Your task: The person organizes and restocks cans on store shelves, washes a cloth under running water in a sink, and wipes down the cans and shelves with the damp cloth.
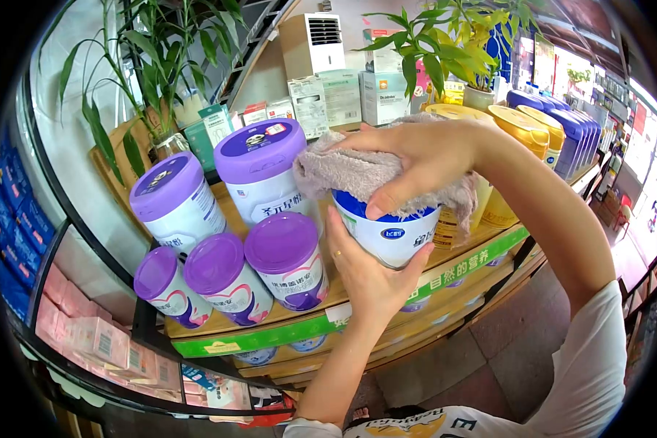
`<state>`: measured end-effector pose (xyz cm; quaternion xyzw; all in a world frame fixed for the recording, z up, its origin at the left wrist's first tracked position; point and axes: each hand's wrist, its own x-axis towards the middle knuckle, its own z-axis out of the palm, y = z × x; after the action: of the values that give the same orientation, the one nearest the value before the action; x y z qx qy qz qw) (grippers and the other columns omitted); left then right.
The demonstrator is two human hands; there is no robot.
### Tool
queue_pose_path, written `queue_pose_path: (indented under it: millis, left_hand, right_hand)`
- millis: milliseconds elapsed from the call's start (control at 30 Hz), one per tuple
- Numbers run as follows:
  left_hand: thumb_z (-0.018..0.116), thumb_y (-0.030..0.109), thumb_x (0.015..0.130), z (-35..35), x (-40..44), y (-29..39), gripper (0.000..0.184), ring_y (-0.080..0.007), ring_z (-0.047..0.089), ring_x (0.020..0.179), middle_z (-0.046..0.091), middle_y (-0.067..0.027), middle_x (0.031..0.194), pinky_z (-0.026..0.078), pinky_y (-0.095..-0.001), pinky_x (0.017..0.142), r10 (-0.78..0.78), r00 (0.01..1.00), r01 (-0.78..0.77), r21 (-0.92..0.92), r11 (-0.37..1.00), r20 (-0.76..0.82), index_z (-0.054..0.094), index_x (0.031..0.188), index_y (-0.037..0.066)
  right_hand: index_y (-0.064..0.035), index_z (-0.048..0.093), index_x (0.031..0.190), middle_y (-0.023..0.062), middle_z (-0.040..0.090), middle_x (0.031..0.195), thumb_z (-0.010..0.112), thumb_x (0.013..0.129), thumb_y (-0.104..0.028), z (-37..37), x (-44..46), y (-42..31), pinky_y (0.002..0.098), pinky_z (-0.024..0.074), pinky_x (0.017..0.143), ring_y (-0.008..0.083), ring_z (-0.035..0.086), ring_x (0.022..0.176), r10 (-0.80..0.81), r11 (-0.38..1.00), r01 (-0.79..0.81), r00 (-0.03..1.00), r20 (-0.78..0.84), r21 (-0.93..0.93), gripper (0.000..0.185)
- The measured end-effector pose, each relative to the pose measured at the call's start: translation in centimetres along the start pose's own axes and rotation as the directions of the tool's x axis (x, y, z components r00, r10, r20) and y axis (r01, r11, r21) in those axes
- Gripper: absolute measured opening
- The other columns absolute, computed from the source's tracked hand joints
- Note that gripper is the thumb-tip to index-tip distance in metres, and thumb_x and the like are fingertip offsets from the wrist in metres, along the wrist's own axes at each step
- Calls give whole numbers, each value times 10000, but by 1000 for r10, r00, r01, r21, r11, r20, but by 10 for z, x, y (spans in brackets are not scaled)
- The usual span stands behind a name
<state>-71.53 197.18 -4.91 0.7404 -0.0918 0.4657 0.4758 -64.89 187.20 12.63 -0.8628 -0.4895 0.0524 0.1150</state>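
Observation:
A white can with a blue lid is held up in front of the shelf by my left hand, whose fingers wrap its lower side. My right hand grips a greyish-pink cloth and presses it onto the blue lid, with the thumb on the lid's near edge. The cloth hides most of the lid. Left of the can stands a small purple-lidded can. Behind it is a larger purple-lidded can.
More purple-lidded cans stand to the left, yellow cans to the right. A green label strip runs along the shelf's front edge. Potted plants, boxes and an air cooler are behind. Pink packs fill lower-left shelves.

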Motion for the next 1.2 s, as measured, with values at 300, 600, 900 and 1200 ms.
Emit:
queue_pose_path:
  millis: [300, 600, 900, 1200]
  left_hand:
    - [811, 329, 580, 2, -2, -1, 1134, -415, 306, 1197, 257, -308, 1293, 257, -481, 994, 0, 1000, 1, -71, 998, 14, 77, 1345, -72]
    - [817, 298, 566, 2, -1, 3, 1128, -403, 330, 1178, 293, -298, 1262, 275, -471, 985, 15, 1000, -16, -18, 1000, -23, 87, 1340, -78]
    - [817, 309, 557, 0, -1, 3, 1131, -420, 327, 1182, 288, -313, 1281, 269, -481, 989, -6, 999, 4, -34, 999, -42, 101, 1343, -77]
    - [813, 321, 571, -1, -3, -5, 1162, -417, 293, 1207, 259, -293, 1303, 262, -467, 1001, 26, 1000, -26, 42, 999, -14, 49, 1349, -79]
  right_hand:
    - [-30, 575, 1088, 179, 599, 1027, 692, 603, -147, 20, -99, -16, 382, 445, 846, 332, 569, 969, -163, 972, 74, 898, -408, -225, 513]
    - [11, 561, 1099, 82, 617, 938, 708, 589, -55, 31, -200, 27, 269, 426, 839, 153, 572, 891, 568, 815, -288, 573, -591, 503, 534]
    - [-34, 453, 1235, 161, 556, 1113, 740, 661, -325, -27, -58, 1, 363, 408, 924, 252, 552, 1007, 288, 924, -17, 687, -668, 381, 704]
    - [-92, 496, 1220, 136, 505, 1152, 831, 536, -346, 11, -17, -12, 335, 377, 923, 269, 493, 1071, 95, 969, -145, 966, -238, -200, 803]
